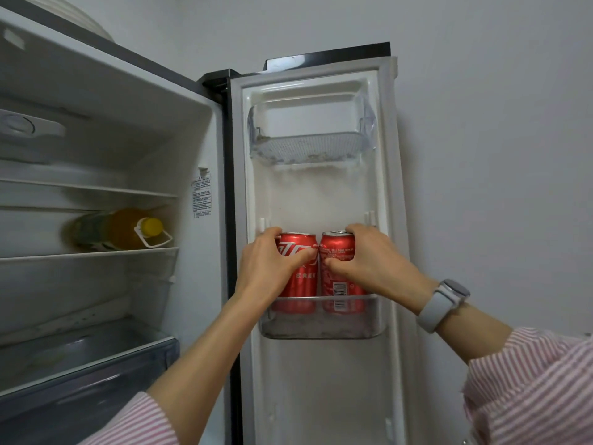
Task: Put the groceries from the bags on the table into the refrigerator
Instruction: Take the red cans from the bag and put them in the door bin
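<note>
Barcode on right can [338, 274]; other labels unreadable.

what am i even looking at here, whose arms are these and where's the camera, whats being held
There is no machine: a person wears a wide-angle camera on the head, looking forward and down, so the arms are the person's own. This single picture shows an open refrigerator. The left hand grips one red cola can, and the right hand grips a second red cola can. Both cans stand upright, side by side, in the lower door bin. The upper door bin holds no groceries. Inside, a yellow bottle lies on a shelf. The right wrist wears a watch.
</note>
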Motion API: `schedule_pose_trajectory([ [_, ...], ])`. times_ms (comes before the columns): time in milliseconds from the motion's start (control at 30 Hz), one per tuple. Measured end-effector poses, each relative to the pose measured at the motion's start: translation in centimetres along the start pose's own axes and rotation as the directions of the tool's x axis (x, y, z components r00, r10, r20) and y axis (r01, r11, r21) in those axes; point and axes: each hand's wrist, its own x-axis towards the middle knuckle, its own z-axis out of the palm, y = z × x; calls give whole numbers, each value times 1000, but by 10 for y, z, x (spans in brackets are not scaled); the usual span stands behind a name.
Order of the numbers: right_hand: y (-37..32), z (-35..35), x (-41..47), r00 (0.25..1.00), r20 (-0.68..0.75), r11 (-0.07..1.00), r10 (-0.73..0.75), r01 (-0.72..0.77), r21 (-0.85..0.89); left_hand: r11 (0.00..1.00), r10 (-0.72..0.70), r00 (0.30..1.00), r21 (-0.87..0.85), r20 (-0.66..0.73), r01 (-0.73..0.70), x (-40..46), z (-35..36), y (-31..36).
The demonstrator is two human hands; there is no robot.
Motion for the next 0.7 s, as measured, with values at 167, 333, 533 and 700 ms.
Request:
schedule_pose_trajectory([
  [167, -3, -3, -5, 998, -60, 999, -21, 19, -33, 999, 30, 999, -15, -34, -31, -1, -1, -1],
  [333, -7, -8, -10, 984, -109, 982, -138, 121, -147, 987, 69, 998, 144, 13, -70, -4, -4, 6],
  [533, -3, -9, -14, 973, -79, 971, -219, 209, -115, 991, 35, 998, 129, -58, -27, -10, -3, 8],
  [700, 4, -7, -18, 971, -72, 973, -229, 227, -38, 975, 25, 999, 222, 20, -29, -6, -1, 10],
])
